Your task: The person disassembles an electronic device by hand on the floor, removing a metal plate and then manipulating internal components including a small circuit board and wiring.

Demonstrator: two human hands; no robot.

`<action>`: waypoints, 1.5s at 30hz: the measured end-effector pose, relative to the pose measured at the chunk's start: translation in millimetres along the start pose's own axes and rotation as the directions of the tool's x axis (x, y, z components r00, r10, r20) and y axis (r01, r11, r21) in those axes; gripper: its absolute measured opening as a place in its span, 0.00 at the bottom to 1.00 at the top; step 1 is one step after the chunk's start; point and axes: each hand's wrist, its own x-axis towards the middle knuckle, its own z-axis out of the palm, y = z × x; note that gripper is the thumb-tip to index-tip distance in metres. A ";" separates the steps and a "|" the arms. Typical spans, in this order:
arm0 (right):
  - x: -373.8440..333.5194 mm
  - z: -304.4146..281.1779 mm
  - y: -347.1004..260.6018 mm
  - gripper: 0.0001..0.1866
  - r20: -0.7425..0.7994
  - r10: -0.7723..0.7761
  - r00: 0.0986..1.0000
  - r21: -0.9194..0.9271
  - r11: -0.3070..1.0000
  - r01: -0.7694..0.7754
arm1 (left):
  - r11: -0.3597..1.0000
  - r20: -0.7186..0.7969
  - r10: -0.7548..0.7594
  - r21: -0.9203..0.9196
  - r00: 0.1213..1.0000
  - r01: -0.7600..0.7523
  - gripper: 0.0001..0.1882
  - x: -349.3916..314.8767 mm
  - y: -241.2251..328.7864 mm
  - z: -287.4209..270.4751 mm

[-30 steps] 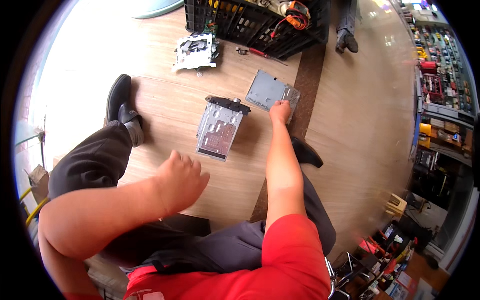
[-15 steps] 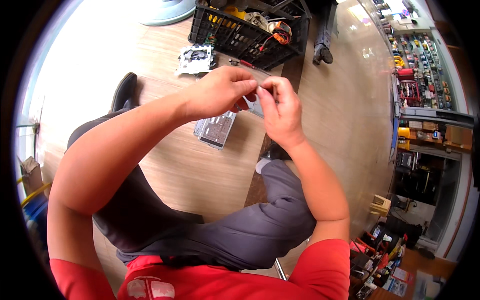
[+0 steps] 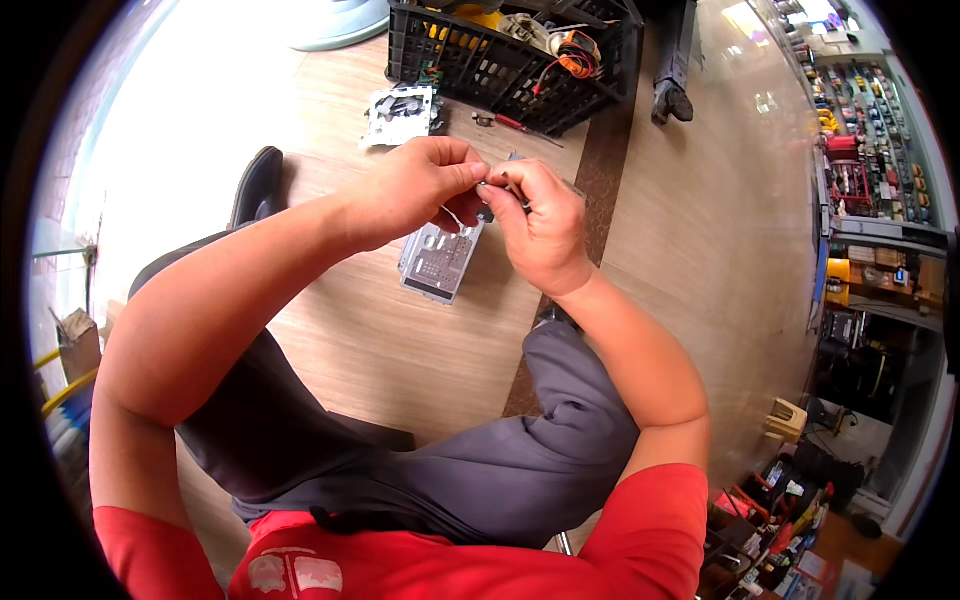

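Observation:
My left hand (image 3: 425,188) and my right hand (image 3: 543,220) meet in front of me, fingertips almost touching. Both are closed in a pinch on something small and dark; its kind is too small to make out. Beneath them on the floor lies a grey metal case (image 3: 440,262) with a perforated face, partly covered by my hands. Farther off, a white metal frame with dark parts (image 3: 402,115) rests on the floor. To its right are a red-handled screwdriver (image 3: 512,124) and a small dark piece (image 3: 482,119).
A black plastic crate (image 3: 500,75) full of tools and an orange meter (image 3: 577,55) stands at the far side. Right of it is a dark metal leg (image 3: 675,75). A round pale base (image 3: 335,25) sits far left. Shelves of goods (image 3: 865,140) line the right.
Both hands have shifted slightly left while staying pinched together. The surrounding scene has moved a little to the right in view.

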 end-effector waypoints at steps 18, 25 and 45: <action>-4.7 16.0 17.9 0.11 0.044 -0.254 0.966 -0.316 0.914 0.255 | 0.982 -0.109 -0.154 0.093 0.982 0.165 0.13 2.8 -3.9 2.1; -28.9 32.0 65.8 0.06 0.133 0.086 0.987 -0.231 0.971 -0.054 | 0.333 -0.033 0.285 0.941 0.958 -0.066 0.12 2.3 -12.9 -10.6; -83.7 79.2 134.7 0.08 0.564 0.374 0.737 -0.605 0.794 0.060 | -0.001 0.151 -0.109 0.988 0.982 -0.152 0.17 -8.2 -10.0 -7.8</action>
